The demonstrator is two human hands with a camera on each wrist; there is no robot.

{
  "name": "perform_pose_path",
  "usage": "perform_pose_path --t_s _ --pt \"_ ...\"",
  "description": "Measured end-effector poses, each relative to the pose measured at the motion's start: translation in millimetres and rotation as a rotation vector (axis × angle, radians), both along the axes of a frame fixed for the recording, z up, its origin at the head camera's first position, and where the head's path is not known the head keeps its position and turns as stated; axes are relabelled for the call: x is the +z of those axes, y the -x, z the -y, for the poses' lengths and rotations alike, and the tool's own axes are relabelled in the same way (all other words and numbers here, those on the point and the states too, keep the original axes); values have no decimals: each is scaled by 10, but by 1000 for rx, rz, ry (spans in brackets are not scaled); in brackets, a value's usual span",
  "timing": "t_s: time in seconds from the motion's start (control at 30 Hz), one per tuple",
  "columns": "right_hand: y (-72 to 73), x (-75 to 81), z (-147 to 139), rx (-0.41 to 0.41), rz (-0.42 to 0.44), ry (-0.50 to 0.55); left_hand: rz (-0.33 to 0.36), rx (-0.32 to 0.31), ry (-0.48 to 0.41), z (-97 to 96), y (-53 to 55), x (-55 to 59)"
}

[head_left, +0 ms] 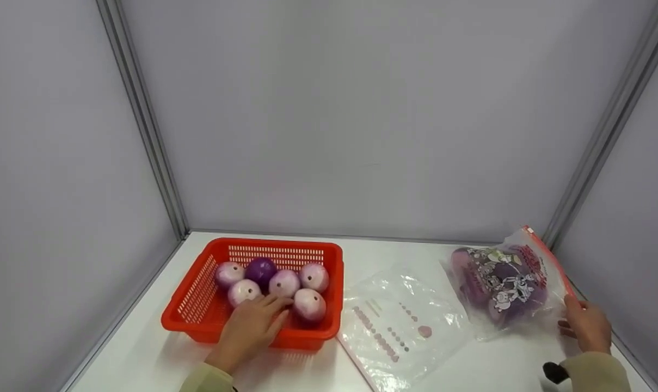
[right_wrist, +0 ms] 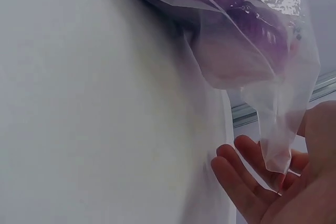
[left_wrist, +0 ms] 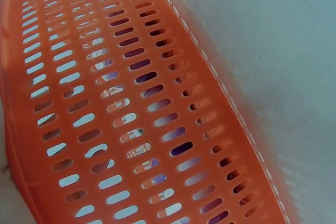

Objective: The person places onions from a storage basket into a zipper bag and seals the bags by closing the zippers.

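My left hand (head_left: 251,325) reaches over the front rim of a red perforated plastic basket (head_left: 337,272), its fingers extended beside the onions inside. Several pale purple-and-white onions (head_left: 309,305) and one dark purple onion (head_left: 261,270) lie in it; whether my fingertips touch any is unclear. The left wrist view mostly shows the basket's slotted wall (left_wrist: 118,106). At the right, my right hand (head_left: 589,325) pinches the red-edged mouth of a clear zip bag (head_left: 516,288). Purple onions show through its plastic, partly covered by cartoon print. Its lower fingers (right_wrist: 239,179) spread away from the bag.
A flat clear zip bag (head_left: 405,332) with a printed pattern lies on the white table (head_left: 503,365) between the basket and the filled bag. Grey panels (head_left: 356,136) with metal corner posts (head_left: 152,141) enclose the back and sides.
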State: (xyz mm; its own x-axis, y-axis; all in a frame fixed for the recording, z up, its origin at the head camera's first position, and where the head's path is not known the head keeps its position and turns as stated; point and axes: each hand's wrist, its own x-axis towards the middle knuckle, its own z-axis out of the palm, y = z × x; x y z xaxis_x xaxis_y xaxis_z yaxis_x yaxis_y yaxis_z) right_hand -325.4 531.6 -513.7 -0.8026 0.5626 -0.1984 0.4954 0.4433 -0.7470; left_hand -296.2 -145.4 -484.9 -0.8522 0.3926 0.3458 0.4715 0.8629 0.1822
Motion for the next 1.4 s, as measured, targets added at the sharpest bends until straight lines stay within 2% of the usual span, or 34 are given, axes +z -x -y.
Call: perform_pose_path --t_s 0.1,0.2,0.4,0.6,0.8,0.9,1.0,1.17,1.27,1.4 --pt "6 6 -22 6 55 -124 -6 -7 -3 10 2 -4" --pt "-1 10 -50 54 78 -227 -4 -8 -6 14 8 -12" --pt "-16 37 -58 155 62 -196 7 11 -12 8 0 -24" --pt "-54 92 -85 160 139 -285 11 11 -15 -13 -8 -25" --pt "-52 158 -101 214 74 -335 20 21 -16 -16 -13 -21" --pt "-30 187 -36 210 14 -385 22 22 -16 -15 -9 -30" --pt "-11 208 79 188 -89 -442 18 20 -15 -8 -5 -45" --pt "36 265 391 187 -371 -540 4 18 -16 -1 2 -53" --pt "71 334 643 249 -543 -596 3 19 -22 -2 1 -41" --pt "91 423 1012 383 -705 -663 -7 20 -19 -7 3 -15"
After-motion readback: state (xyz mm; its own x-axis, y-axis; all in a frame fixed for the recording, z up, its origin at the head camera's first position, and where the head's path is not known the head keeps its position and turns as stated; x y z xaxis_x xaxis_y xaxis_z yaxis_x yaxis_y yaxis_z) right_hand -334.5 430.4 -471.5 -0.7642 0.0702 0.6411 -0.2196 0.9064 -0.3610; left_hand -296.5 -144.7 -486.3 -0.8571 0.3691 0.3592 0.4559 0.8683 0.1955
